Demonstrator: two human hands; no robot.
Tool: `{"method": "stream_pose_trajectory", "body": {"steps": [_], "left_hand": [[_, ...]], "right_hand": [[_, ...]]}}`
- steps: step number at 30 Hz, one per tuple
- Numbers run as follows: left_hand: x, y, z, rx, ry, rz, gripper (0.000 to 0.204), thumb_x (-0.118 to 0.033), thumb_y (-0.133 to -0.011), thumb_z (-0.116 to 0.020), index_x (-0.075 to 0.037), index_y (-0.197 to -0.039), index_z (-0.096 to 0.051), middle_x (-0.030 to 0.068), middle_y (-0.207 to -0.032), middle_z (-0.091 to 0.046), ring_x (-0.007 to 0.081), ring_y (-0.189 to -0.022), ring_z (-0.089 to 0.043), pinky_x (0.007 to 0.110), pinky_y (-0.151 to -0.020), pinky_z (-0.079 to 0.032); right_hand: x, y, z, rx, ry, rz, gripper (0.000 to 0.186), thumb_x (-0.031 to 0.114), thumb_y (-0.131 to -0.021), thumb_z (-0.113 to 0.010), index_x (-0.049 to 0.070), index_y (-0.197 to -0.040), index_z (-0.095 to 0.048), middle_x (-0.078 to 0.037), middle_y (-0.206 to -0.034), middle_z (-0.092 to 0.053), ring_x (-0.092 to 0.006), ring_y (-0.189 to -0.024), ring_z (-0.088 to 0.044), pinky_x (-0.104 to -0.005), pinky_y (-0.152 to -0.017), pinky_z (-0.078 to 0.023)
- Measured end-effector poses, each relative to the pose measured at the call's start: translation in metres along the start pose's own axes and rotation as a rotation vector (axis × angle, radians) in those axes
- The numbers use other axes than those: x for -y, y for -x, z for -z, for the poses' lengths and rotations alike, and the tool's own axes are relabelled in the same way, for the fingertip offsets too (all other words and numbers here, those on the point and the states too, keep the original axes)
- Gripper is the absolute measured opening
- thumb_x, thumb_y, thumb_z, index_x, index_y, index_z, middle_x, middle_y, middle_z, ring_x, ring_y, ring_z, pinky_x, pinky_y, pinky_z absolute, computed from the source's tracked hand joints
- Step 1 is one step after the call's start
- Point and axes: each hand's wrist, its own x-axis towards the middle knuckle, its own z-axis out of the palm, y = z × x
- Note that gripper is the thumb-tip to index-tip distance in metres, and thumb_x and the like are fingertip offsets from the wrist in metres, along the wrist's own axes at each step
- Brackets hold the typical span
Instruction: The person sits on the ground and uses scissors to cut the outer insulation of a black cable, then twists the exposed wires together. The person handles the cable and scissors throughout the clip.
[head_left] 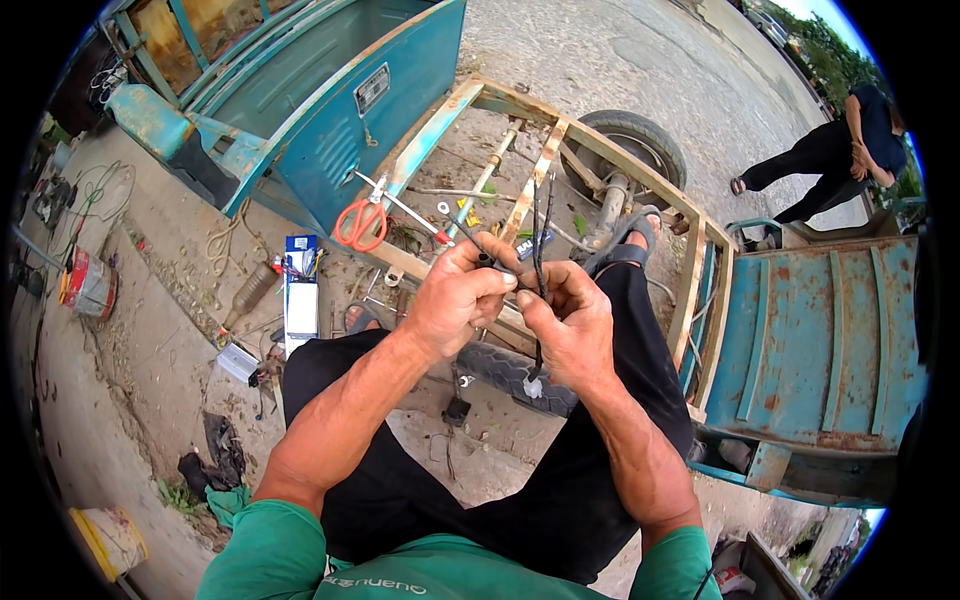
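both hands, left hand [455,295] and right hand [568,325], pinch thin black wires [541,225] above the person's lap; red-handled scissors [362,222] lie on the rusty wooden frame [690,290] ahead, another person [850,150] standing beyond.

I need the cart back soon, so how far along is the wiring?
Done: panels are off the bare frame. In hand: the left hand and right hand work a black cable. Left: it hangs loose, unfixed; scissors lie out.
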Motion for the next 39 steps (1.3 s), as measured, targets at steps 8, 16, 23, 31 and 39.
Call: {"method": "stream_pose_trajectory", "body": {"steps": [8, 16, 23, 31, 39], "left_hand": [[-0.004, -0.003, 0.003, 0.137, -0.074, -0.028, 0.018, 0.007, -0.081, -0.054, -0.005, -0.094, -0.058, 0.0096, -0.086, -0.064, 0.0039, -0.048, -0.039, 0.021, -0.042, -0.031], [0.004, -0.004, 0.001, 0.201, 0.142, -0.071, 0.015, 0.005, -0.082, -0.055, -0.005, -0.093, -0.058, 0.0033, -0.076, -0.055, 0.0048, -0.048, -0.037, 0.021, -0.042, -0.031], [0.0, -0.005, 0.006, 0.234, 0.124, -0.097, 0.014, 0.004, -0.084, -0.057, -0.004, -0.095, -0.058, 0.0076, -0.09, -0.06, 0.0053, -0.048, -0.039, 0.021, -0.042, -0.032], [0.0, -0.011, 0.007, 0.26, -0.044, -0.152, 0.016, -0.009, -0.087, -0.07, -0.005, -0.099, -0.061, 0.001, -0.079, -0.057, 0.0045, -0.051, -0.04, 0.02, -0.043, -0.03], [-0.002, -0.009, 0.004, 0.222, -0.129, -0.172, 0.018, -0.011, -0.086, -0.074, -0.004, -0.097, -0.062, -0.0031, -0.069, -0.054, 0.0023, -0.053, -0.04, 0.019, -0.045, -0.028]], "right_hand": [[0.006, 0.0, 0.013, 0.09, -0.115, -0.1, 0.019, 0.006, -0.087, -0.067, -0.004, -0.101, -0.06, 0.0, -0.073, -0.058, -0.0041, -0.059, -0.051, -0.0218, -0.053, -0.042], [0.013, 0.002, 0.016, 0.131, 0.038, 0.037, 0.02, 0.008, -0.088, -0.067, -0.005, -0.101, -0.06, -0.005, -0.076, -0.064, -0.0082, -0.063, -0.061, -0.0233, -0.056, -0.049], [0.016, -0.003, 0.01, 0.113, -0.06, -0.033, 0.018, 0.01, -0.089, -0.066, -0.005, -0.099, -0.061, -0.004, -0.076, -0.063, -0.0089, -0.062, -0.061, -0.0229, -0.055, -0.048], [0.012, -0.012, 0.02, 0.172, -0.445, -0.217, 0.017, 0.016, -0.09, -0.066, 0.0, -0.091, -0.06, -0.003, -0.074, -0.06, -0.0099, -0.057, -0.056, -0.0234, -0.054, -0.045], [0.013, -0.008, 0.021, 0.145, -0.282, -0.16, 0.018, 0.016, -0.092, -0.065, 0.0, -0.09, -0.06, -0.005, -0.074, -0.062, -0.0098, -0.058, -0.06, -0.0233, -0.054, -0.046]]}}
